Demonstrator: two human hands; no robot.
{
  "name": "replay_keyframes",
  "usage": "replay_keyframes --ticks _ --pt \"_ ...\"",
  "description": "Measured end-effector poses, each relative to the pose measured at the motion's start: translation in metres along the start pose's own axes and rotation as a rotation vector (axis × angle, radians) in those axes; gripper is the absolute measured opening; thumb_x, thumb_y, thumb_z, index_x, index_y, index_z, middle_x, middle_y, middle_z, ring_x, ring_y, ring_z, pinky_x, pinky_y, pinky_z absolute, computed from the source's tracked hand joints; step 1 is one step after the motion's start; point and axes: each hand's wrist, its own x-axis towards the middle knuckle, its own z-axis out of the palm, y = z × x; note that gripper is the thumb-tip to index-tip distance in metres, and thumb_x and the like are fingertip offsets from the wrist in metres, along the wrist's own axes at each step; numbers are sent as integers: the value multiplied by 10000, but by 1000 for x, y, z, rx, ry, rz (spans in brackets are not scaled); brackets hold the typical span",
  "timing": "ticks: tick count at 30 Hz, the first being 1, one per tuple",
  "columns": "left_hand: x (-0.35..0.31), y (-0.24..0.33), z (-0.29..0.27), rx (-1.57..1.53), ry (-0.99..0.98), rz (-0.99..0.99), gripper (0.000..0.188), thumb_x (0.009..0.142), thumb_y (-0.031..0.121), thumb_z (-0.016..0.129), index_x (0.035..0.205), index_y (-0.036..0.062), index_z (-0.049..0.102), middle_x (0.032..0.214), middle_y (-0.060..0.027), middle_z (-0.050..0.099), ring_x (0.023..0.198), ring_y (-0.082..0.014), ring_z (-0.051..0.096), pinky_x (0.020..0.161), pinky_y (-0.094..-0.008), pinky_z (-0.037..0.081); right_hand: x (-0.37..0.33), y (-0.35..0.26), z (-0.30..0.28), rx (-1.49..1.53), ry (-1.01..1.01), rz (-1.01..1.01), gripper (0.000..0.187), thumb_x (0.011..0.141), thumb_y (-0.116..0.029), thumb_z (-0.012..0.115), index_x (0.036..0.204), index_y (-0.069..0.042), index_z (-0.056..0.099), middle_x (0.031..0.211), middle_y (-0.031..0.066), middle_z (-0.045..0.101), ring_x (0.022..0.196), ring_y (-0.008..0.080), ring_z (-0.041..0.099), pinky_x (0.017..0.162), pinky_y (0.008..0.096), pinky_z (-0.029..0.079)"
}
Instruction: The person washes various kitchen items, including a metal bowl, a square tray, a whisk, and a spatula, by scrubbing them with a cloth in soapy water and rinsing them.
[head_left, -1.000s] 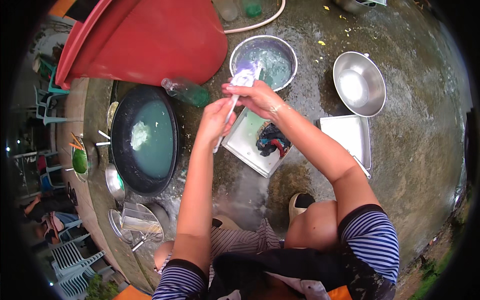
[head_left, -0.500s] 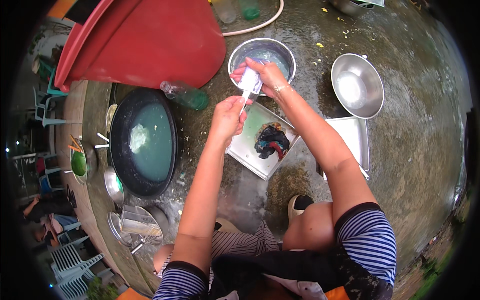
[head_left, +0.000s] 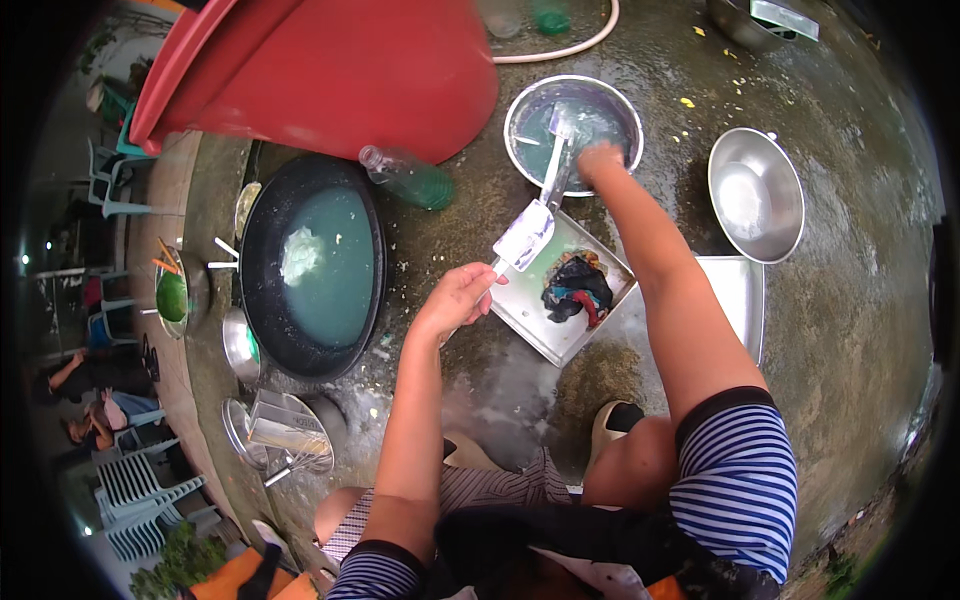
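My left hand (head_left: 460, 298) is closed around the handle of a white spatula (head_left: 525, 236), its blade smeared with pale residue and raised above a square metal tray (head_left: 548, 346). Reaching into a round metal basin (head_left: 513, 110) of cloudy bluish water is my right hand (head_left: 602, 163). Its fingers are blurred and partly hidden, so I cannot tell what they hold. Beside it, another spatula (head_left: 556, 160) leans in the basin with its blade end in the water. Dark, crumpled rags (head_left: 578, 288) with some red lie in the tray.
Left of me sits a wide black tub (head_left: 262, 345) of murky water with a whitish lump. A large red tub (head_left: 400, 70) and a green-tinted bottle (head_left: 415, 182) are beyond. On the right stand a steel bowl (head_left: 772, 210) and a pale tray (head_left: 745, 310). Metal pans (head_left: 285, 425) sit lower left.
My right hand has left the spatula blade and gone down into the basin. My left hand keeps the spatula, now lower and nearer me. The whole view has shifted slightly.
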Motion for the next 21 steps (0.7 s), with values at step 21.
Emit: replay_keyframes --ticks 21 --pt "53 -101 42 1 38 -317 241 883 146 364 1030 5 494 611 -89 516 410 -130 464 341 -268 390 -197 -32 51 409 35 -476 189 664 -93 579 837 -16 586 946 182 520 892 347 523 767 389 457"
